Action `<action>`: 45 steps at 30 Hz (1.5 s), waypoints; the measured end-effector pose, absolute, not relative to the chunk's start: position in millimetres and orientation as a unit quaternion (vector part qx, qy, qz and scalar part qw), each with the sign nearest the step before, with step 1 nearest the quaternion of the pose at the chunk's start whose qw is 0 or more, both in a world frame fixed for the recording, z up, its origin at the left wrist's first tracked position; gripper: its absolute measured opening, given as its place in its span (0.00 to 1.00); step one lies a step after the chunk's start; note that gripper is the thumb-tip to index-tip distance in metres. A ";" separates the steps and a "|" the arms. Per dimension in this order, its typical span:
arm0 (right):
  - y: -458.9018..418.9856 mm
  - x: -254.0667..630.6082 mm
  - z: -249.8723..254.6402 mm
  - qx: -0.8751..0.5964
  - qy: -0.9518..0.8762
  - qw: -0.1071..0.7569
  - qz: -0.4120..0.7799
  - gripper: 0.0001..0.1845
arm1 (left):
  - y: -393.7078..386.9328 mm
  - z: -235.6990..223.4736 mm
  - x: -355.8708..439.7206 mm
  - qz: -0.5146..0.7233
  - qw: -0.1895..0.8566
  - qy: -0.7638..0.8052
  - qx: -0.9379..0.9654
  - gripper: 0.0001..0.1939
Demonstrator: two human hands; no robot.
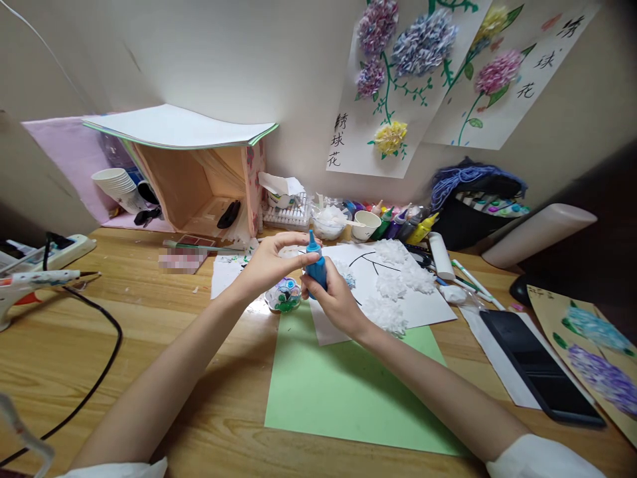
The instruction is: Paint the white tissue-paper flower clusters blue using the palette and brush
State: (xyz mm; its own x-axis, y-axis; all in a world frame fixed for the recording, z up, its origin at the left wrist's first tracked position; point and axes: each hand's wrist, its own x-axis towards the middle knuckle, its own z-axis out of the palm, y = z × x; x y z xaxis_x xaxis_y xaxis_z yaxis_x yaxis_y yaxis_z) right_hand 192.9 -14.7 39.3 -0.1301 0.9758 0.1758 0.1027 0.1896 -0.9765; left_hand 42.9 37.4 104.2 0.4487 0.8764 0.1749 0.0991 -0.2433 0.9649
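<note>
The person holds a blue bottle (316,273) with two hands, above the near-left part of a white sheet (428,307). The left hand (279,259) comes from the left, and its thumb and fingers pinch the bottle close to its pointed top. The right hand (333,299) is closed around the lower body of the bottle, with the thumb lying along it. The bottle stands nearly upright, with its tip upward. On the white sheet there are dark branch lines and several bunches of white ruffled flowers (393,312); a bit of pale blue ruffle is visible just to the right of the bottle. This sheet partly covers a green sheet (358,398), which lies on the wooden counter (223,385). Just left of the right hand is a small palette (283,295) with green and other paint in it. At the far side, a paper cup (366,226) stands near a row of colored paint bottles (408,226), and a bowl (330,222) with white material is left of the cup. On the right of the counter lies a black phone (540,368), between the white sheet and a tan flower picture (592,352). Two flower pictures hang on the wall (298,60).
</note>
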 end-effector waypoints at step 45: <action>-8.4 198.1 47.3 -0.393 -0.567 0.525 0.499 0.22 | 41.2 107.4 32.4 0.363 0.496 0.316 0.723 0.16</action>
State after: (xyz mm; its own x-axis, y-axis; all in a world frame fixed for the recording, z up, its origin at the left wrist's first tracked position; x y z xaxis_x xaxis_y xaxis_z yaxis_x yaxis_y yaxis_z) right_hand 198.1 -8.4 47.3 -0.1403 0.9693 0.2021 -0.0786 0.1926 -0.9781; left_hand 32.4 41.2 107.4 0.5367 0.8168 0.2117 0.0955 -0.3081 0.9466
